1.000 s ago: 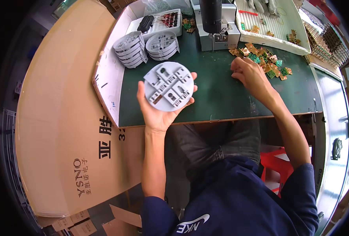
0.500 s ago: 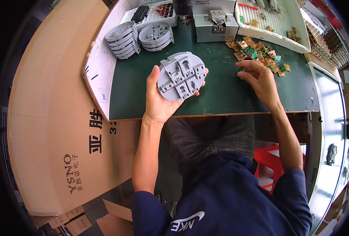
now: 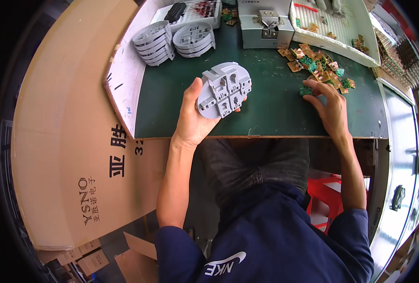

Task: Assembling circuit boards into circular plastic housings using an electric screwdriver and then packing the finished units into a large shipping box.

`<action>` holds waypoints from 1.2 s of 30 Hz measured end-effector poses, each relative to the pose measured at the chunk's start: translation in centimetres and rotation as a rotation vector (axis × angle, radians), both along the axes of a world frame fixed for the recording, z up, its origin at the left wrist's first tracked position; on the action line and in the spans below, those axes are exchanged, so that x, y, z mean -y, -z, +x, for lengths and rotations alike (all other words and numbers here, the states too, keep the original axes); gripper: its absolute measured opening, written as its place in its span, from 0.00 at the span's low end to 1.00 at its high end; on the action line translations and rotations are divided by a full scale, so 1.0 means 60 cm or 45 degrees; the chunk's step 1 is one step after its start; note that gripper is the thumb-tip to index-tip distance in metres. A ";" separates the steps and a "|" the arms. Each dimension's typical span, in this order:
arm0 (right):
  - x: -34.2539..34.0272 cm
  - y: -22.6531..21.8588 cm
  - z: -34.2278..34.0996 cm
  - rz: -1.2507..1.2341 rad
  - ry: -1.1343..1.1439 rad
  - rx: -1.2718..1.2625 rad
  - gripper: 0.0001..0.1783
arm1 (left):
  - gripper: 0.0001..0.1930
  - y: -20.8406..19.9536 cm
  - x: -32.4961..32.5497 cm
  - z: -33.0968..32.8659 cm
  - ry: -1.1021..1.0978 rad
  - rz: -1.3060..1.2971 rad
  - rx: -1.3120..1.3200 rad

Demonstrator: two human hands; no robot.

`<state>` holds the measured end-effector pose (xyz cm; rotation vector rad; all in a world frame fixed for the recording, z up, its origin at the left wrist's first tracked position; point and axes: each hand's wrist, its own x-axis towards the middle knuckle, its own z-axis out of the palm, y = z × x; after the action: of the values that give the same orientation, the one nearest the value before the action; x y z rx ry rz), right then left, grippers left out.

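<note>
My left hand [image 3: 193, 115] grips a round grey plastic housing [image 3: 226, 92] with moulded slots and compartments, tilted up above the front of the green bench. The thumb lies along its left rim and fingertips show past its right edge. To the right, my right hand [image 3: 331, 104] pinches a small green circuit board [image 3: 305, 90] between thumb and fingers, just over the bench top. Behind that hand lies a loose pile of small circuit boards [image 3: 320, 70], green and copper-brown.
Stacked grey housings [image 3: 155, 45] and a second stack [image 3: 194, 40] stand at the back left. A silver metal box [image 3: 267, 33] with a latch is at the back middle. A white foam tray [image 3: 355, 54] sits back right; a large cardboard box [image 3: 67, 141] stands left of the bench.
My right hand has shifted slightly right, and the green board in its fingers now shows clearly. The housing in my left hand has tilted a little. The whole view has shifted slightly.
</note>
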<state>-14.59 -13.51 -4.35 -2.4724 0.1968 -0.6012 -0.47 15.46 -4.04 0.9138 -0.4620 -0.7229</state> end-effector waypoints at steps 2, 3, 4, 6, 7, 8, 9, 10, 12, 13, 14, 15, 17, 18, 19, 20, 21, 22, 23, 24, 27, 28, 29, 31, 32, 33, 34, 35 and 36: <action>0.003 0.005 0.002 -0.006 -0.002 0.029 0.21 | 0.41 -0.006 -0.013 -0.004 0.002 -0.087 -0.022; 0.000 0.008 0.005 -0.012 0.012 0.056 0.21 | 0.41 -0.008 -0.025 -0.006 -0.031 -0.084 -0.024; -0.003 0.011 0.007 -0.013 -0.001 0.020 0.21 | 0.41 -0.009 -0.039 -0.009 -0.052 -0.083 -0.008; -0.018 0.018 0.009 0.047 -0.028 0.028 0.20 | 0.43 -0.007 -0.086 -0.031 -0.177 -0.076 -0.023; -0.019 0.019 0.005 0.067 -0.003 0.001 0.20 | 0.44 -0.005 -0.109 -0.050 -0.185 -0.207 -0.129; -0.010 0.025 -0.006 0.058 0.060 -0.003 0.20 | 0.45 0.005 -0.130 -0.071 -0.191 -0.351 -0.225; 0.008 0.031 -0.012 0.107 0.004 0.063 0.19 | 0.45 0.029 -0.152 -0.097 -0.182 -0.536 -0.332; 0.044 0.042 -0.010 0.128 0.076 -0.045 0.20 | 0.45 0.051 -0.179 -0.127 -0.169 -0.713 -0.441; 0.106 0.070 -0.003 0.328 -0.022 0.096 0.20 | 0.45 0.101 -0.233 -0.211 -0.321 -0.908 -0.541; 0.109 0.081 -0.005 0.353 -0.016 0.142 0.20 | 0.45 0.134 -0.274 -0.258 -0.436 -0.920 -0.563; 0.107 0.068 -0.011 0.329 -0.030 0.151 0.20 | 0.45 0.168 -0.310 -0.302 -0.540 -0.921 -0.600; 0.101 0.067 -0.011 0.347 -0.051 0.129 0.20 | 0.44 0.196 -0.349 -0.361 -0.735 -0.824 -0.635; 0.086 0.063 -0.009 0.369 -0.078 0.045 0.20 | 0.42 0.232 -0.417 -0.476 -1.148 -0.869 -0.696; 0.084 0.062 -0.007 0.372 -0.037 -0.017 0.20 | 0.40 0.233 -0.443 -0.521 -1.393 -0.879 -0.631; 0.084 0.069 -0.003 0.394 -0.092 -0.003 0.21 | 0.37 0.229 -0.477 -0.561 -1.631 -0.880 -0.558; 0.082 0.071 0.003 0.404 -0.117 -0.010 0.21 | 0.42 0.246 -0.532 -0.616 -1.743 -1.103 -0.319; 0.080 0.073 0.007 0.431 -0.122 -0.025 0.21 | 0.48 0.260 -0.587 -0.665 -1.828 -1.318 -0.067; 0.084 0.073 0.005 0.431 -0.098 -0.032 0.21 | 0.56 0.256 -0.616 -0.676 -1.938 -1.443 0.031; 0.086 0.072 0.004 0.432 -0.087 -0.030 0.21 | 0.64 0.243 -0.637 -0.683 -2.045 -1.553 0.146; 0.088 0.070 0.005 0.403 -0.086 -0.020 0.21 | 0.64 0.244 -0.650 -0.675 -2.029 -1.552 0.137; 0.085 0.058 -0.003 0.364 -0.010 -0.024 0.20 | 0.63 0.261 -0.653 -0.597 -1.920 -1.524 0.087; 0.081 0.049 -0.009 0.339 0.053 -0.045 0.19 | 0.58 0.271 -0.617 -0.542 -1.691 -1.378 -0.023; 0.067 0.051 -0.008 0.359 0.007 0.074 0.19 | 0.53 0.274 -0.576 -0.493 -1.449 -1.232 -0.120; 0.058 0.051 -0.009 0.272 0.022 0.002 0.18 | 0.39 0.202 -0.482 -0.391 -0.888 -0.603 -0.036; 0.031 0.033 -0.008 0.327 0.047 -0.044 0.18 | 0.37 0.154 -0.444 -0.350 -0.676 -0.252 0.123; 0.025 0.041 -0.002 0.275 -0.042 0.034 0.19 | 0.34 0.087 -0.394 -0.307 -0.633 0.084 0.142; 0.021 0.041 -0.002 0.370 -0.059 0.036 0.19 | 0.31 0.021 -0.342 -0.257 -0.582 0.411 0.176; 0.021 0.043 -0.004 0.442 -0.015 0.013 0.19 | 0.30 -0.021 -0.294 -0.205 -0.600 0.593 0.352; 0.020 0.041 -0.006 0.478 0.007 0.015 0.19 | 0.29 -0.057 -0.250 -0.150 -0.632 0.778 0.537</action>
<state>-14.93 -14.70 -6.84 -2.1064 0.2840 -0.5267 -9.45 30.45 -0.65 1.7006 -0.3593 -0.1995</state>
